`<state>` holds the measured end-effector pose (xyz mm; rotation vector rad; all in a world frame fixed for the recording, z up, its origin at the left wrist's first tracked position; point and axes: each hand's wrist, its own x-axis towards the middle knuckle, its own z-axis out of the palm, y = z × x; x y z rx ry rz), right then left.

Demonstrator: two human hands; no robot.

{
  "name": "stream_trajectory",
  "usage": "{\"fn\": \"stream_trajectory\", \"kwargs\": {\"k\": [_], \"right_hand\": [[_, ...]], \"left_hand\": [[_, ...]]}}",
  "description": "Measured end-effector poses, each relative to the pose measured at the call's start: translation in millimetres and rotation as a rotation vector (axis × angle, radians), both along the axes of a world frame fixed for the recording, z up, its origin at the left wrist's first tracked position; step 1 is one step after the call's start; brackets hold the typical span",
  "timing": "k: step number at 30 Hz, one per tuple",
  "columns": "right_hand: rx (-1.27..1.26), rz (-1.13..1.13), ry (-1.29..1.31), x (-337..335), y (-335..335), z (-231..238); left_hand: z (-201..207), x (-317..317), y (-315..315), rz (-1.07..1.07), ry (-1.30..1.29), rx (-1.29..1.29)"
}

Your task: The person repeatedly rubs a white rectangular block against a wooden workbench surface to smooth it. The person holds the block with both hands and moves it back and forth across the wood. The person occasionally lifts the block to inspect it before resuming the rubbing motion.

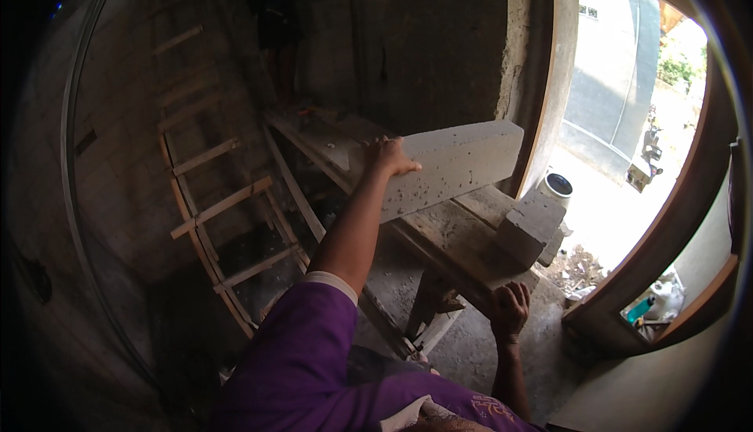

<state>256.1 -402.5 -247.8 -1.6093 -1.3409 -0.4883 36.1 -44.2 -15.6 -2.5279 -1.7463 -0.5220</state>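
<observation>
A long pale grey concrete block [455,167], pitted on its near face, stands on edge across a plank bench [439,228]. At its left end my left hand [390,156] grips the upper edge, fingers over the top and thumb against the face. My right hand [511,310] is lower down, just off the bench's near right end. Its fingers are curled closed, and whatever they may hold is hidden. Between that hand and the long block, a shorter block piece [532,228] rests on the bench end.
Left of the bench leans a wooden ladder [222,218]. A person [276,32] stands in the dark background. At right, a bright doorway has a wooden frame [549,79], a white bucket [558,186] and rubble [579,271]. A teal bottle [640,309] lies beyond the lower frame.
</observation>
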Motion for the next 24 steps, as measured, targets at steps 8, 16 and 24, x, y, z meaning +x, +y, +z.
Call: {"fn": "stream_trajectory", "kwargs": {"k": [8, 16, 24], "right_hand": [[0.021, 0.013, 0.003, -1.1, 1.4, 3.1], [0.044, -0.002, -0.013, -5.0, 0.2, 10.4], [0.067, -0.015, -0.016, -8.1, 0.0, 13.5]], "left_hand": [[0.0, -0.4, 0.0, 0.011, -0.005, -0.003], [-1.7, 0.0, 1.5, 0.018, -0.002, 0.002], [-4.3, 0.5, 4.4, 0.02, -0.016, 0.0]]}}
